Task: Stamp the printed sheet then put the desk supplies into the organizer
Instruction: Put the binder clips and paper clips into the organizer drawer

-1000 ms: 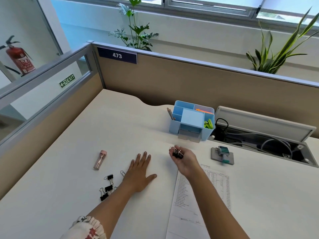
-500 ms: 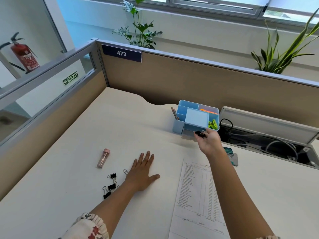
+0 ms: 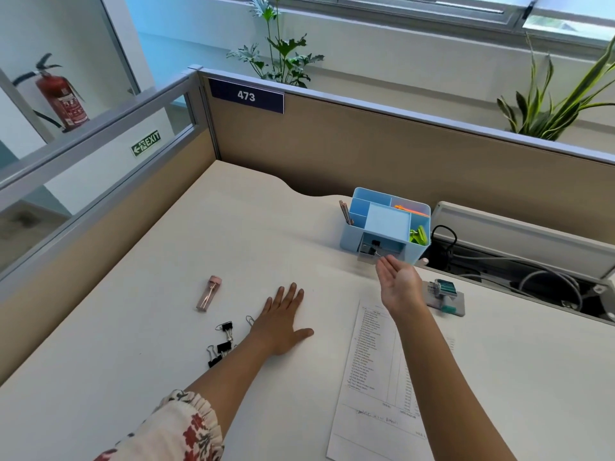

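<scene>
Since a second ago the right hand (image 3: 397,286) has carried a binder clip from mid-desk to the organizer (image 3: 386,224); the clip is now sitting in the pulled-out front drawer (image 3: 377,251), and the hand is hovering just in front of it, palm up, fingers relaxed, holding nothing. Going left to right: pink tube (image 3: 208,292) is lying alone on the desk (image 3: 133,327); remaining clips (image 3: 223,342) are clustering just left of the left hand (image 3: 283,322), which is lying flat, fingers straight. Sheet (image 3: 382,371) is lying under the right forearm, stamp (image 3: 444,291) on its pad just right of the hand. Judging handling: clips are light, stiff, springy, so pinching the black body or wire loops should work. Open desk is running clear from the clips to the drawer; the cable trough at right is an edge to avoid.
</scene>
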`<state>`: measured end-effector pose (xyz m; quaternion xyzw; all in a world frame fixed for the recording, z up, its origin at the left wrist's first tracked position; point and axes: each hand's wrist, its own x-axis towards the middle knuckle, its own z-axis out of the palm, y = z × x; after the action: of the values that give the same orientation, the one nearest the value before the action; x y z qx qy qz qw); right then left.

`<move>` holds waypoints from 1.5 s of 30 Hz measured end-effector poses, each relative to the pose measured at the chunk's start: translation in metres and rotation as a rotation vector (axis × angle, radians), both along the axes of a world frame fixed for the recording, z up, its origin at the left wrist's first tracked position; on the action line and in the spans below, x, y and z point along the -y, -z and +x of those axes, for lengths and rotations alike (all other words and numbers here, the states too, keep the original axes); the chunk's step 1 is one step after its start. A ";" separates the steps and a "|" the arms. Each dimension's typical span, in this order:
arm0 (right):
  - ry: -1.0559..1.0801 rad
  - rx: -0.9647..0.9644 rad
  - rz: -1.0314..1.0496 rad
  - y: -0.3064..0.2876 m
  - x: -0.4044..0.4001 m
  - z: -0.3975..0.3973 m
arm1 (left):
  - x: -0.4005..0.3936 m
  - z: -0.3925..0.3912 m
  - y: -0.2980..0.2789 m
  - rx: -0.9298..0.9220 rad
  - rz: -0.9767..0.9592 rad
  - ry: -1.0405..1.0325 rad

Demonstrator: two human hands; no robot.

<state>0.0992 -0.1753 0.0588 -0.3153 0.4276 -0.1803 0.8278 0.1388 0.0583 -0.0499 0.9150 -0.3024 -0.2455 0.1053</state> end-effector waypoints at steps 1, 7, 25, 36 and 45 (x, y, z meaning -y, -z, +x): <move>-0.020 -0.001 -0.010 0.003 -0.007 -0.003 | 0.000 0.000 -0.001 -0.006 -0.007 -0.001; -0.209 -0.122 -0.166 0.035 -0.064 -0.024 | -0.001 -0.004 -0.003 -0.018 -0.064 -0.049; -0.975 -0.175 -0.974 0.084 -0.182 -0.055 | -0.105 0.005 -0.045 0.109 -0.363 -0.488; -1.227 -0.021 -1.620 0.103 -0.199 -0.057 | -0.153 -0.025 -0.046 0.010 -0.375 -0.477; -1.170 -0.051 -1.722 0.114 -0.196 -0.061 | -0.160 -0.036 -0.034 -0.020 -0.334 -0.522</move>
<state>0.0386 0.0205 -0.0551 -0.9611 -0.0480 0.0120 0.2716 0.1032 0.2185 -0.0156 0.9294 -0.0925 -0.1659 0.3166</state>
